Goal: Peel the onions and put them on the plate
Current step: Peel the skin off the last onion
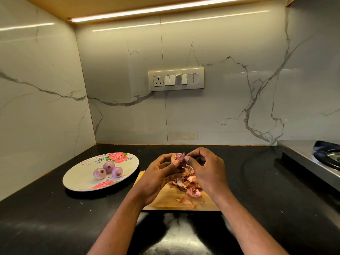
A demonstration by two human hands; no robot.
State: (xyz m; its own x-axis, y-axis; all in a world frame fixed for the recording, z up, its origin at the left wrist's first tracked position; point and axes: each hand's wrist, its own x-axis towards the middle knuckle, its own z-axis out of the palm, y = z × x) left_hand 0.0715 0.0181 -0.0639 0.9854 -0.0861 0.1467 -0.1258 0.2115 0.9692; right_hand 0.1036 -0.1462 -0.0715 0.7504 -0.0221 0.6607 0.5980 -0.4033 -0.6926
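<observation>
Onion sits up off the worktop, cupped in your left hand above the far end of the cutting board, its tip pointing up and toward the wall. Your left fingers curl round it from below and the left. Your right hand comes in from the right, fingers bent, thumb and forefinger pinching a flap of skin at the top of the bulb. That flap lies just left of your right fingertips, so I judge the next pull runs right and down. Loose peels lie on the board under both hands. Three peeled onions rest on the plate, well left, nearer your left hand.
</observation>
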